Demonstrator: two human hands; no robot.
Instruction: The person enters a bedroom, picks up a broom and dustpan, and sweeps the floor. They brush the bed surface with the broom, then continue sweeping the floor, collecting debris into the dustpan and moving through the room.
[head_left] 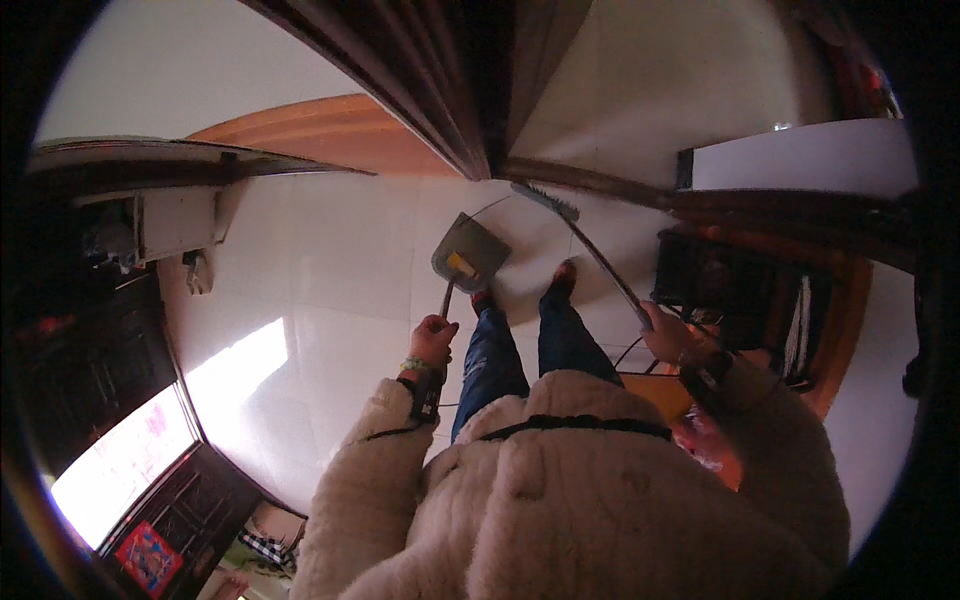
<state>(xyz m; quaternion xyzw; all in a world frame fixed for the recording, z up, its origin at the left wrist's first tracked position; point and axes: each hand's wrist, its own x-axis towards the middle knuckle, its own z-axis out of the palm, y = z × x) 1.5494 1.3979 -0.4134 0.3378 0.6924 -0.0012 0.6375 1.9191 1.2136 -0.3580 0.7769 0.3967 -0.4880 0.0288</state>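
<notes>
My left hand is closed round the handle of a grey long-handled dustpan, whose pan rests on the tiled floor just ahead of my feet. Something yellow shows near the base of the pan. In my right hand is the long stick of a broom, its fingers wrapped round the upper end. The dark bristle head lies at the foot of the dark wooden post, to the right of the dustpan and apart from it.
A dark wooden post rises straight ahead, with a dark baseboard running right. At right stands a dark cabinet with an orange-brown edge. Dark doors are at left, and sunlight falls on the pale floor tiles.
</notes>
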